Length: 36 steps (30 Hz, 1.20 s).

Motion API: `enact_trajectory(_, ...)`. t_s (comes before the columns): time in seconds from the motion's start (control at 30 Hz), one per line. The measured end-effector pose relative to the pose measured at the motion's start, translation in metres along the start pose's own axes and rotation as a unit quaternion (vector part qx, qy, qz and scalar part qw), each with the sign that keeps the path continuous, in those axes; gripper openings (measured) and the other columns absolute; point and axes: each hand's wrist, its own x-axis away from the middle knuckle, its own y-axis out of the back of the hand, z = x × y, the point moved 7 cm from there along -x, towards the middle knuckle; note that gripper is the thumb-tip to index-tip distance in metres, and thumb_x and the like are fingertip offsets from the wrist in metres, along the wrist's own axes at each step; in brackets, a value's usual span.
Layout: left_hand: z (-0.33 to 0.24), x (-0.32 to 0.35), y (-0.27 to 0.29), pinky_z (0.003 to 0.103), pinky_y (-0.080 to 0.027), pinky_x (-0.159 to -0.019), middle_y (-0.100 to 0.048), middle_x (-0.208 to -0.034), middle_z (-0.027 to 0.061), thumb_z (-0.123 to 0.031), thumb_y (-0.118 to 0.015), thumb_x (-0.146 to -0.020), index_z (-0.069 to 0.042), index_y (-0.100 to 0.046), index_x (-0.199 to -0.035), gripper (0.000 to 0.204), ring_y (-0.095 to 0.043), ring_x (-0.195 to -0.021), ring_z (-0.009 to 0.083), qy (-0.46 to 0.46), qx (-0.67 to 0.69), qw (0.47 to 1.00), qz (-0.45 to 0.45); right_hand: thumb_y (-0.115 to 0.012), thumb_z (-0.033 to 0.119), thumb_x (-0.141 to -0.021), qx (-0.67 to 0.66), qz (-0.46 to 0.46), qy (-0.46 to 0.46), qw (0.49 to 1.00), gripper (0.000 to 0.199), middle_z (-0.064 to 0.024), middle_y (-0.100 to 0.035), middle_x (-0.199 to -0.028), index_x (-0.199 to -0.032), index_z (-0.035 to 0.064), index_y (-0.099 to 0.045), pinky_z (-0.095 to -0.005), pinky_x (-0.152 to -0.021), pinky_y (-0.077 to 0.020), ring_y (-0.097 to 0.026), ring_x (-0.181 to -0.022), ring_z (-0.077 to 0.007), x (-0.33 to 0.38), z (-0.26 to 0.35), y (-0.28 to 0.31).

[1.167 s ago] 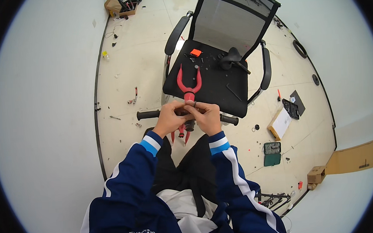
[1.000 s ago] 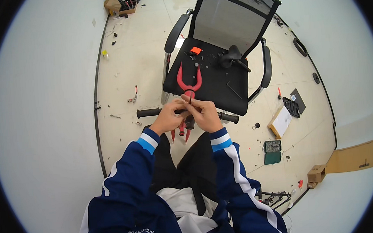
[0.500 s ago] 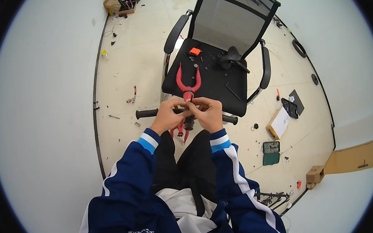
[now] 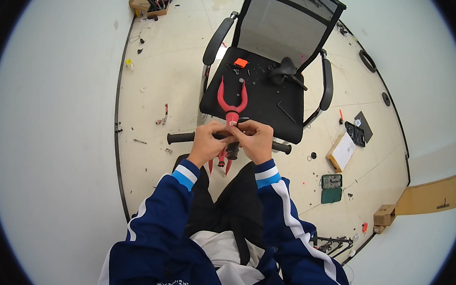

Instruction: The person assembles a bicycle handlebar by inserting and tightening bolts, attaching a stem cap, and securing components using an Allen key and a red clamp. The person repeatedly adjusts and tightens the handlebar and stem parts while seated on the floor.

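Observation:
A red bike fork [image 4: 232, 107] points its two prongs away from me, over the front of the black chair seat [image 4: 264, 101]. My left hand [image 4: 208, 143] and my right hand [image 4: 256, 141] meet at the near end of its neck, both closed, thumbs and fingertips pinched together. What lies between the fingertips is hidden. Behind and below the hands runs a handlebar with a black grip on the left [image 4: 181, 138] and another on the right [image 4: 281, 147]. A second red forked part [image 4: 221, 161] shows under the hands, between my knees.
The chair seat carries a black bike saddle [image 4: 285, 72], a hex key [image 4: 286, 111], an orange-red piece [image 4: 240, 63] and small hardware. Right on the floor are a dark tool case [image 4: 355, 133], a green parts box [image 4: 331, 195] and a white-topped box [image 4: 342, 151]. A wall stands left.
My fingertips have slid slightly toward me along the fork's neck, baring more of its red surface. Both hands stay pinched together. The view has shifted a little.

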Motion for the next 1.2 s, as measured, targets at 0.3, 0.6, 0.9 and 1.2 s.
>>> enact_trajectory(0.3, -0.009, 0.008, -0.001, 0.039, -0.047, -0.087, -0.063, -0.097, 0.0071, -0.011, -0.085, -0.069, -0.005, -0.075, -0.091, 0.025, -0.057, -0.096, 0.0278, -0.140, -0.172, 0.973, 0.057, -0.065, 0.004, -0.093, 0.014, 0.104, -0.005, 0.994, 0.020, -0.0103, -0.074, -0.083, -0.108, -0.0081, -0.070, -0.0224, -0.061, -0.0501, -0.064, -0.069, -0.0068, 0.003, 0.007, -0.002)
enact_trajectory(0.6, -0.011, 0.004, -0.003, 0.039, -0.049, -0.080, -0.064, -0.087, 0.0060, -0.011, -0.087, -0.066, -0.005, -0.072, -0.083, 0.023, -0.059, -0.087, 0.0266, -0.099, -0.146, 0.984, 0.038, -0.061, 0.002, -0.095, -0.083, 0.084, -0.022, 0.993, 0.019, -0.0103, -0.074, -0.093, -0.109, -0.0088, -0.069, -0.0241, -0.065, -0.0539, -0.067, -0.072, -0.0101, 0.005, 0.009, 0.009)
enact_trajectory(0.9, -0.025, 0.010, -0.007, 0.038, -0.049, -0.078, -0.064, -0.085, 0.0065, -0.013, -0.086, -0.068, -0.004, -0.072, -0.083, 0.022, -0.059, -0.085, 0.0267, -0.170, -0.181, 0.968, 0.009, -0.062, 0.005, -0.096, -0.077, 0.011, -0.036, 0.996, 0.017, -0.0105, -0.074, -0.091, -0.105, -0.0082, -0.068, -0.0227, -0.063, -0.0536, -0.068, -0.069, -0.0117, 0.004, -0.010, 0.035)
enact_trajectory(1.2, -0.017, 0.008, -0.010, 0.039, -0.048, -0.075, -0.061, -0.082, 0.0082, -0.016, -0.083, -0.075, -0.003, -0.068, -0.082, 0.021, -0.057, -0.085, 0.0284, -0.136, -0.211, 0.967, 0.037, -0.060, 0.011, -0.100, -0.088, -0.041, -0.001, 0.995, 0.020, -0.0120, -0.074, -0.096, -0.106, -0.0062, -0.067, -0.0231, -0.065, -0.0524, -0.070, -0.073, -0.0142, -0.011, -0.021, 0.048)
